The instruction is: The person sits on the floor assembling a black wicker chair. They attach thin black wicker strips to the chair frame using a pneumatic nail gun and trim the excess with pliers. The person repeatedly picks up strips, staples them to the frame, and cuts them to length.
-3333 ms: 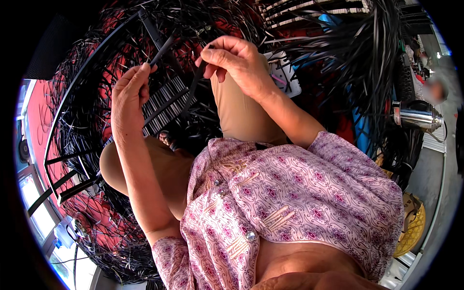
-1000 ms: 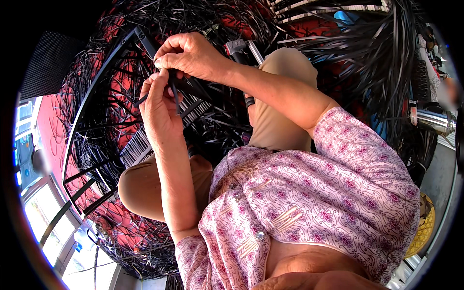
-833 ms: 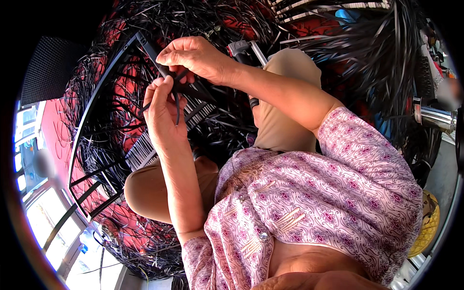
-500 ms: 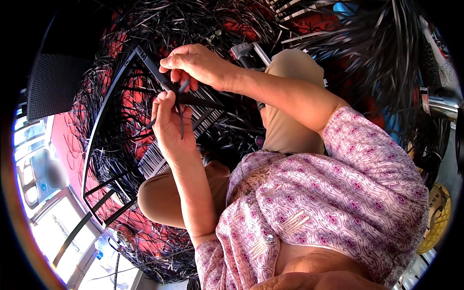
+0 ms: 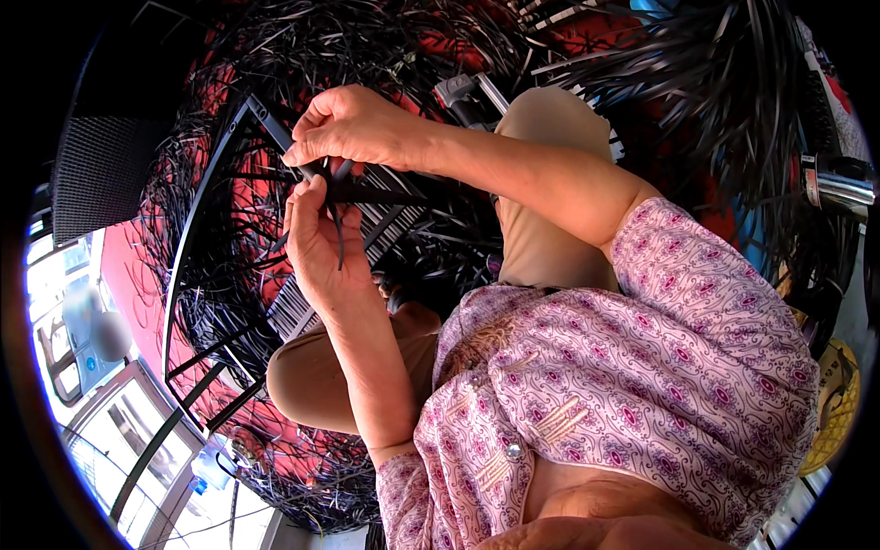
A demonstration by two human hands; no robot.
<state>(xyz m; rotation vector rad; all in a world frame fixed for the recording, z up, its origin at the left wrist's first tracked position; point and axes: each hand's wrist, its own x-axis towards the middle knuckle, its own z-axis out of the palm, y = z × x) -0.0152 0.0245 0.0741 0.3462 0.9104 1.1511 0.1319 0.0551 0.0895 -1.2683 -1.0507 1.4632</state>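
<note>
A dark metal frame [image 5: 266,119] with a sharp corner and long curved bar stands in front of me at the left. My left hand [image 5: 321,246] is closed, thumb and fingers pinching at a bar of that frame. From beside it hangs the loose end of a flat dark strip [image 5: 341,243]. Just above, my right hand [image 5: 353,128] is closed too, its thumb and forefinger pressed together against the bar. The strip seems to pass round the bar between my hands, though my fingers hide part of it. Light parallel slats [image 5: 293,307] show below the frame.
Loose black strips [image 5: 321,46] cover much of the red floor [image 5: 119,266]. A thick bundle of strips [image 5: 724,110] lies at the upper right, near a chrome tube [image 5: 843,191]. A grey-and-red tool [image 5: 454,91] lies beyond my knee. Dark woven furniture [image 5: 101,174] stands at left.
My right hand has shifted slightly left and down along the bar, closer to my left hand. My left hand stays nearly in place. The view has tilted a little.
</note>
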